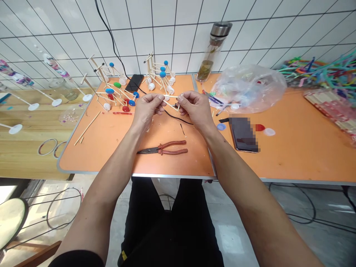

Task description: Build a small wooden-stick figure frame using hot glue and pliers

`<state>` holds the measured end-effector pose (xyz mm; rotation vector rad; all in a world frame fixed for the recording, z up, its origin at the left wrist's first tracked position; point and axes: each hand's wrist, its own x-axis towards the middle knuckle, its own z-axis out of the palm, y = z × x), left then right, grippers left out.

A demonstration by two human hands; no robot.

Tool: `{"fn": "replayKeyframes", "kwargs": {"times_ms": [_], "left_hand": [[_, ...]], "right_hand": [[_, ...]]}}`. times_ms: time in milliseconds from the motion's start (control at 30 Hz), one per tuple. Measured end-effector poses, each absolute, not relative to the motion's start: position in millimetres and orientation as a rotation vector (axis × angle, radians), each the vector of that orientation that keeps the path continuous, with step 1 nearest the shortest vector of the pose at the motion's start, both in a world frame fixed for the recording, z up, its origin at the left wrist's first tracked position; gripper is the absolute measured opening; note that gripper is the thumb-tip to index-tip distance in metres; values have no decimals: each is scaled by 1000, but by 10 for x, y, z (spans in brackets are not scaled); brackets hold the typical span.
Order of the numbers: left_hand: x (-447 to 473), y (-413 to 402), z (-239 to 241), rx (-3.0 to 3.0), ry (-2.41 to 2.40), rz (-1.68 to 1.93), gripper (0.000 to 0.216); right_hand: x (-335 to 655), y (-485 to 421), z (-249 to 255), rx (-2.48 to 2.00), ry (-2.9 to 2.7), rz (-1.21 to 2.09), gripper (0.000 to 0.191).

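Between both hands, raised over the orange table (172, 165), is a small triangular frame of thin wooden sticks (170, 105). My left hand (148, 109) pinches its left corner between thumb and fingers. At the opposite end, my right hand (195, 108) closes on the right side of the frame; its fingertips partly hide the joint. Below the hands lie pliers with red-brown handles (167, 148), jaws toward the left. Behind them stand stick models with coloured bottle caps, one at the left (111, 91) and another near the wall (158, 70).
A tea bottle (208, 55) stands by the tiled wall. Right of it are a clear plastic bag (250, 89) and a phone (243, 134). Another phone (134, 83) lies at the back, beside a black cable (112, 40). Loose sticks (87, 128) lie at the left.
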<state>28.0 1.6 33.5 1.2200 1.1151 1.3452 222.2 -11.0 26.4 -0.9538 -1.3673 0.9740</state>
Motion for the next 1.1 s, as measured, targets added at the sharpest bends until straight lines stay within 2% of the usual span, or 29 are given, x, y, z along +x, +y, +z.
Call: {"fn": "replayKeyframes", "kwargs": {"times_ms": [300,533,667,867,1100], "left_hand": [[215,27,377,1279,1109,1372,38],[-216,184,466,1410,1481,1386,22],[-375,265,357,1671,1716,1127,17],[-313,243,284,1920,1920,557,22],[-133,224,207,1984,2097,272,35]], "right_hand": [[2238,-99,255,-947,-1357,993,46],[2286,-34,227,-984,-1303,926,38],[2300,-11,207,-988,-1301,910,34],[2308,23,159,-969,-1314,889,31],[2289,19,140,-959,-1345,887,36]]}}
